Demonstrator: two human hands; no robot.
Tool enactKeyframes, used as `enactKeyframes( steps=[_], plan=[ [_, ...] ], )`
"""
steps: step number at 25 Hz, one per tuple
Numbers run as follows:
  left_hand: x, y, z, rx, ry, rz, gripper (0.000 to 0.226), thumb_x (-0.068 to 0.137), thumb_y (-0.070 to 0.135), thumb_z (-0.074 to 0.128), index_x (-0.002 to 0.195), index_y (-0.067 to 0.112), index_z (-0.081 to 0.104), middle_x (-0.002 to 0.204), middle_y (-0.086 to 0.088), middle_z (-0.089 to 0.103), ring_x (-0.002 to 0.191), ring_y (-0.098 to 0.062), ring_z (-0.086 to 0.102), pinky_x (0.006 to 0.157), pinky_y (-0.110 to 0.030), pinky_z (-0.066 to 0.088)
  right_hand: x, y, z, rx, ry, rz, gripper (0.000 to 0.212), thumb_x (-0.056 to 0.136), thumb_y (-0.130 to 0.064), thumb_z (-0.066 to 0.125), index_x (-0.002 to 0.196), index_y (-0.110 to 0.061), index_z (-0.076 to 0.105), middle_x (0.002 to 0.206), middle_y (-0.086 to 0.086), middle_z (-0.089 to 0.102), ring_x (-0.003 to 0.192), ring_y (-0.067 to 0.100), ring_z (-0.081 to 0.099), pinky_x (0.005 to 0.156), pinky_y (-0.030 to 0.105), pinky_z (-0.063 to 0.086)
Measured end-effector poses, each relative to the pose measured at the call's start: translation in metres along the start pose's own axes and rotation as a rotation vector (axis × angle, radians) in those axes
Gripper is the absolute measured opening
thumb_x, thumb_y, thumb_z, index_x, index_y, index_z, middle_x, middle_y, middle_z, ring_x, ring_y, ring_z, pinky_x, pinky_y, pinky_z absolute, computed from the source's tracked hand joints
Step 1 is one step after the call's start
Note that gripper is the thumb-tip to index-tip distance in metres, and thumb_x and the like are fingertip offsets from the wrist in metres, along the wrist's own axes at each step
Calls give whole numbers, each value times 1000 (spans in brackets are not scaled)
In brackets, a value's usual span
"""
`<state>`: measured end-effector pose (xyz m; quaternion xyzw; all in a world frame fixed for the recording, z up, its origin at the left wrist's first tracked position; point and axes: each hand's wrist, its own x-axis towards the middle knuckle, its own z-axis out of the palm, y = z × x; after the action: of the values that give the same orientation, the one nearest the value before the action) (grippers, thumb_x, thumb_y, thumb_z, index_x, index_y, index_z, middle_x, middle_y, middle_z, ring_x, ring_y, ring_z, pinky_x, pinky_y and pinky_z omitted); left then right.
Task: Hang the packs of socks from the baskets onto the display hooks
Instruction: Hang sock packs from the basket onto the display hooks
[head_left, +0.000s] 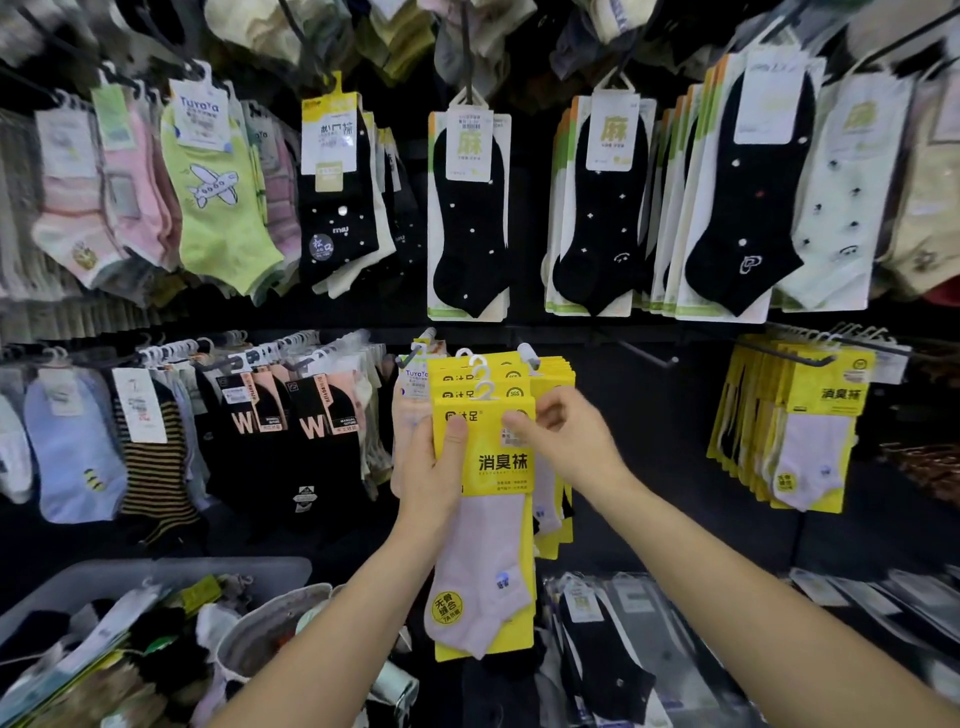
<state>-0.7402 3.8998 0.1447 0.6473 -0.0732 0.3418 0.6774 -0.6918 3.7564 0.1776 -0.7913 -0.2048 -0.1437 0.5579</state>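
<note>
Hands (435, 470), two, gripping yellow sock packs (501, 467)

My one view comes from the head camera, which faces a dark display wall (649, 467) of hung socks nearly square on and tilts a little down, so the top row (467, 208) bows across the upper frame and a basket (156, 569) sits in the bottom left corner. It stands close: both forearms (322, 623) reach in from the bottom edge, and the left hand (434, 467) and right hand (566, 431) hold a yellow pack (498, 467) just below centre, near the hooks (647, 354). The wide lens bends and blurs the edges.
</note>
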Motion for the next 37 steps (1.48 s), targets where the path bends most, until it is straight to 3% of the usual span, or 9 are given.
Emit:
enactKeyframes(
  steps=[6,10,13,19,23,27,30,32,37],
  plan=[
    [-4,-1,6,-56,-2,-21,29,96,27,45,92,50,63,107,5,67,100,-14,66,79,-27,55,-4,-3,-7,90,-17,20,9,83,-24,69,78,-24,62,83,0,72,82,18,70,81,40,56],
    [6,-6,-12,44,45,-3,22,98,21,43,115,26,57,110,1,66,101,-13,63,85,-29,51,-2,2,-13,243,45,114,13,90,-11,60,81,-21,64,91,8,73,83,20,69,75,36,57],
    [11,-7,-33,128,70,33,14,97,22,45,98,26,59,93,9,66,81,-1,65,67,-15,50,10,5,-25,252,154,174,15,91,-13,59,78,-17,64,85,6,72,76,18,67,64,29,55],
    [2,-12,-58,156,49,36,17,93,32,44,100,27,59,99,4,68,89,-9,67,71,-21,55,41,3,-20,122,144,199,15,89,-18,59,88,-5,66,92,14,72,91,31,68,84,50,54],
    [3,-9,-70,156,88,27,16,96,29,43,99,28,59,101,3,68,90,-11,67,75,-26,53,42,10,-11,100,120,174,14,90,-20,60,76,-24,61,89,3,71,86,21,68,83,44,55],
    [0,-7,-61,125,102,-10,15,96,27,44,95,28,59,91,10,71,83,-5,68,65,-16,53,43,16,-11,101,126,215,9,89,-24,61,81,-21,60,93,5,70,87,20,66,82,41,54],
    [-3,-10,-52,122,81,-15,16,95,28,45,99,23,59,97,4,70,88,-12,68,70,-22,54,34,19,-18,68,267,188,19,86,-27,64,101,-16,58,95,1,63,87,17,60,74,30,50],
    [-5,-9,-42,106,61,-3,17,95,29,45,102,21,59,99,4,69,91,-13,68,72,-23,53,19,20,-20,74,341,64,18,85,-30,66,94,-20,54,86,-4,57,80,12,55,65,21,42],
    [-10,-7,1,39,-37,-8,16,94,22,49,105,23,61,101,6,70,93,-11,68,72,-19,54,-6,8,-3,53,52,-43,24,76,-41,72,80,-24,55,76,-8,61,68,6,54,62,21,44]
  ],
)
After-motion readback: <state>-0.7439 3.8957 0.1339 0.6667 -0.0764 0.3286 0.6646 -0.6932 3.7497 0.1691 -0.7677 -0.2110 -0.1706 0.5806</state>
